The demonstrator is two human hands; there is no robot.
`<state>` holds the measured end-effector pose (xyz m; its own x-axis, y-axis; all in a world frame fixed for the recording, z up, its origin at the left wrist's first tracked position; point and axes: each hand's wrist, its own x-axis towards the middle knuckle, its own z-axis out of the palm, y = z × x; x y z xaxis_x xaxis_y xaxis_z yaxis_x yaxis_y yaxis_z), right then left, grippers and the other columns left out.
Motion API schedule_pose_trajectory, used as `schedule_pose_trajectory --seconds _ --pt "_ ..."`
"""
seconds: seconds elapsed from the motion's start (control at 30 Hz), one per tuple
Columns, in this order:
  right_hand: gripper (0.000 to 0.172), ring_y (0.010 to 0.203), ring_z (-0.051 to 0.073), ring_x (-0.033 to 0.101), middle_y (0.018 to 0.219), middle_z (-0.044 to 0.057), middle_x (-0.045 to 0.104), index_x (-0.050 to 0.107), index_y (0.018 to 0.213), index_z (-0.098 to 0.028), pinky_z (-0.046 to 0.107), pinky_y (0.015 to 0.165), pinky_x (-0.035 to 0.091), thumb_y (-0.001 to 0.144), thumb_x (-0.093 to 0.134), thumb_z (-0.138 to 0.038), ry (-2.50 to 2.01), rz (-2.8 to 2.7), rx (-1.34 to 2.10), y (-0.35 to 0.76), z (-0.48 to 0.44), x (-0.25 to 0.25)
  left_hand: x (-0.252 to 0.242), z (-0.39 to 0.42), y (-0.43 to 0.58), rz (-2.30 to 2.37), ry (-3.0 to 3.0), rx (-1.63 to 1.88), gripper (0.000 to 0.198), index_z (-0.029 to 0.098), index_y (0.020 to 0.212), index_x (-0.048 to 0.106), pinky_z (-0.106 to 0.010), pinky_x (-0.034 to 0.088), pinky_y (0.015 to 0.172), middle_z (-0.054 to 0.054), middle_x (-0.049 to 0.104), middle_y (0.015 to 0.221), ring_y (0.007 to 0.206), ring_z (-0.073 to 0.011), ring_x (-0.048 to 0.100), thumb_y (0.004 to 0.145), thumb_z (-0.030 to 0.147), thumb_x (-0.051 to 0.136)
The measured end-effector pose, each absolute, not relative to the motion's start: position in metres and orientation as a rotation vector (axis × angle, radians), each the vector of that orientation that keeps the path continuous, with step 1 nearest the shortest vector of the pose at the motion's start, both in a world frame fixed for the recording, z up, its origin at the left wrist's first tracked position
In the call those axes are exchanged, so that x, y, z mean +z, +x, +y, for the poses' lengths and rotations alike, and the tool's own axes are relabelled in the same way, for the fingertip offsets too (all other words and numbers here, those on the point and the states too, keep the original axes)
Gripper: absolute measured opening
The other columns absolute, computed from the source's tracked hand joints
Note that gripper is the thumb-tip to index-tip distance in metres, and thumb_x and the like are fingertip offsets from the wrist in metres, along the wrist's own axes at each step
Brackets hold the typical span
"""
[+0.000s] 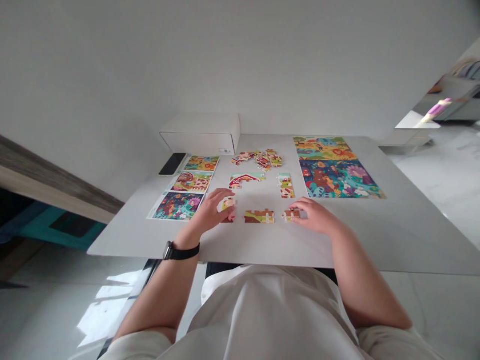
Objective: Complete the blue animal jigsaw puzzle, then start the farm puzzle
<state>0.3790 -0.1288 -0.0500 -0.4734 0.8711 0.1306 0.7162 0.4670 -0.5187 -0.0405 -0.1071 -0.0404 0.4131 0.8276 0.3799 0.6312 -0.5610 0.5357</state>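
Note:
My left hand point(212, 212), a black watch point(182, 251) on its wrist, reaches over a joined strip of jigsaw pieces point(228, 218) with a pink pig. Its thumb and fingers are apart, and it partly covers that strip. My right hand point(314, 215) has its thumb and fingertips around a small brown and green jigsaw piece point(289, 216) at table level. Between the hands lies a joined bottom section point(259, 216). Behind are a joined red barn section point(245, 179) and an upright strip with a cow point(286, 186).
A pile of loose pieces point(262, 158) lies at the back, beside a white box point(202, 134). On the left are a reference sheet point(182, 192) with three pictures and a black phone point(172, 164). Two colourful finished-looking pictures point(333, 167) lie right on the white table point(405, 225).

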Motion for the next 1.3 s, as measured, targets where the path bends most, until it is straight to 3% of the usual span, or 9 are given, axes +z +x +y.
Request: schedule_pose_trajectory --seconds 0.2,0.37,0.6,0.9,1.13,1.3 --pt "0.027 0.106 0.025 0.076 0.121 0.010 0.077 0.076 0.120 -0.025 0.043 0.100 0.061 0.093 0.076 -0.027 -1.375 -2.316 0.600 0.376 -0.129 -0.044 -0.022 -0.056 -0.036 1.290 2.515 0.782 0.040 0.023 0.134 0.072 -0.053 0.051 0.122 -0.014 0.070 0.141 0.135 -0.0315 0.065 0.100 0.045 0.066" --pt "0.024 0.097 0.024 0.076 0.118 0.010 0.077 0.076 0.118 -0.025 0.042 0.092 0.063 0.095 0.073 -0.030 -1.403 -2.293 0.622 0.374 -0.130 -0.037 -0.033 0.001 -0.006 1.246 2.590 0.546 0.037 0.026 0.131 0.077 -0.052 0.046 0.127 -0.011 0.071 0.146 0.142 -0.0307 0.062 0.096 0.034 0.067" --pt "0.028 0.121 0.028 0.075 0.130 0.009 0.076 0.074 0.126 -0.030 0.046 0.108 0.060 0.100 0.070 -0.037 -1.384 -2.324 0.518 0.380 -0.129 -0.010 -0.057 0.042 0.018 1.091 2.559 0.510 0.037 0.029 0.133 0.081 -0.050 0.043 0.130 -0.008 0.064 0.160 0.149 -0.0286 0.058 0.102 0.031 0.060" --pt "0.029 0.120 0.031 0.074 0.128 0.011 0.077 0.078 0.125 -0.028 0.048 0.109 0.058 0.100 0.069 -0.037 -1.413 -2.524 0.264 0.367 -0.047 0.027 -0.079 0.054 0.003 0.973 2.540 0.584 0.038 0.033 0.132 0.082 -0.048 0.044 0.130 -0.006 0.069 0.154 0.147 -0.0250 0.060 0.107 0.030 0.054" --pt "0.041 0.121 0.033 0.075 0.136 0.012 0.076 0.077 0.134 -0.029 0.044 0.106 0.058 0.096 0.078 -0.043 -1.530 -2.578 0.263 0.336 0.019 0.060 -0.074 0.047 -0.001 0.996 2.521 0.608 0.039 0.034 0.131 0.083 -0.049 0.044 0.131 -0.004 0.070 0.154 0.147 -0.0248 0.060 0.106 0.026 0.054" --pt "0.044 0.117 0.032 0.076 0.138 0.011 0.077 0.074 0.140 -0.028 0.046 0.107 0.058 0.100 0.072 -0.046 -1.489 -2.445 0.290 0.332 0.042 0.058 -0.073 0.044 0.001 1.020 2.529 0.643 0.037 0.034 0.128 0.084 -0.050 0.046 0.129 -0.004 0.071 0.152 0.146 -0.0254 0.061 0.104 0.024 0.057"
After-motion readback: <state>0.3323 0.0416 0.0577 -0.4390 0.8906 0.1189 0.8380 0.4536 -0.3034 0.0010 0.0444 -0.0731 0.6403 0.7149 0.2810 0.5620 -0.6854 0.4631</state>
